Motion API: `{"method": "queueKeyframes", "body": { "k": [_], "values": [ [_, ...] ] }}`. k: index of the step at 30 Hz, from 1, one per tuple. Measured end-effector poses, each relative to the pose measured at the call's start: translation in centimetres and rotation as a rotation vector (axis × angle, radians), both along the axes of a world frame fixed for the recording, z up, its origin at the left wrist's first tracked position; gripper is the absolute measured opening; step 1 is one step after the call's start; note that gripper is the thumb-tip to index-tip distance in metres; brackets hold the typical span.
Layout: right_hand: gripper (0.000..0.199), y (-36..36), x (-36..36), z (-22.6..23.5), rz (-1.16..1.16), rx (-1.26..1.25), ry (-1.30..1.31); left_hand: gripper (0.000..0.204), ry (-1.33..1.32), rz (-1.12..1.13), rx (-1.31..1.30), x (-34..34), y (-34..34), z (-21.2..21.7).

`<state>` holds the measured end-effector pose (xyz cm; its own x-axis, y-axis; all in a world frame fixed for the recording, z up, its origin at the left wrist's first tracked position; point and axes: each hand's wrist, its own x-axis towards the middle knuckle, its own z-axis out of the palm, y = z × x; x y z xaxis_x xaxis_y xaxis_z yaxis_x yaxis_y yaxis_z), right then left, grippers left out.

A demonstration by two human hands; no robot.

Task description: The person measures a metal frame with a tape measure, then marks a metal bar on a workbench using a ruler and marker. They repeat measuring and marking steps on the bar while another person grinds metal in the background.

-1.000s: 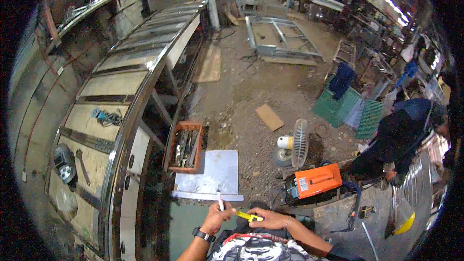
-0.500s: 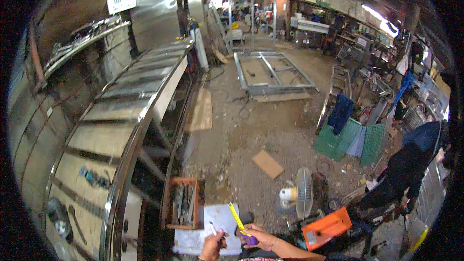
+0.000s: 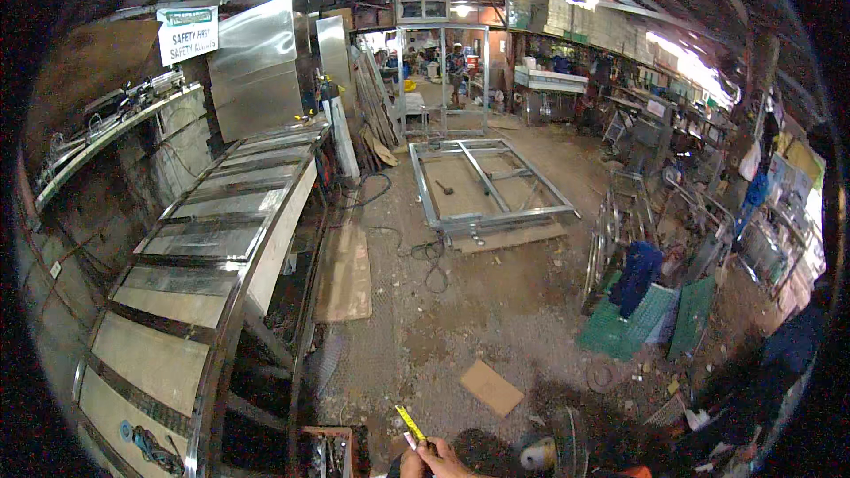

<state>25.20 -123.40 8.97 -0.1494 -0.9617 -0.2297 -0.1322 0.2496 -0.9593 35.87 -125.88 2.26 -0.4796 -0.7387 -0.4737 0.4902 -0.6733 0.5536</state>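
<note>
**Yellow tape measure (image 3: pixel 407 419) is out, in the right hand (image 3: pixel 443 459)**

The right hand is closed around the lower end of the tape measure; the case I cannot see. Its short blade points forward and a little to the left. Just beside it, the left hand (image 3: pixel 412 465) seems closed on a white pen (image 3: pixel 409 440), but the lower edge cuts this hand.

About the progress, I can judge only this: the blade is already pulled out, yet it appears to lie along no piece, and no mark is being made. Far ahead of the hands, the metal frame (image 3: pixel 483 176) lies flat on the ground, its bars already joined into a rectangle with dividers. What is left, I cannot tell.

The blade is thin, flat and bright. The frame bars are straight, grey and shiny. Ahead and slightly right of the hands is a flat brown board (image 3: pixel 492 389), on rough, dusty ground (image 3: pixel 407 345). To the left stands a long bench (image 3: pixel 146 350), with pale panels between dark strips.
</note>
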Motion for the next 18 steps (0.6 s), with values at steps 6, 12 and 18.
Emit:
{"method": "queueKeyframes", "body": {
  "k": [6, 12, 18],
  "values": [
    [0.034, -17.9, -4.7, -4.7, 0.379, 0.068, -0.225, 0.033, -0.177, -0.067, -0.012, -0.2, -18.3, -1.6],
    [0.055, -39.8, -10.2, -3.5, 0.415, 0.092, 0.154, 0.026, -0.507, -0.387, -0.151, -0.1, -41.5, -1.0],
    [0.022, -56.1, -12.7, 0.8, 0.025, -0.048, 0.082, 0.027, -0.639, -0.653, -0.431, -3.8, -60.7, 8.0]
  ]
}}
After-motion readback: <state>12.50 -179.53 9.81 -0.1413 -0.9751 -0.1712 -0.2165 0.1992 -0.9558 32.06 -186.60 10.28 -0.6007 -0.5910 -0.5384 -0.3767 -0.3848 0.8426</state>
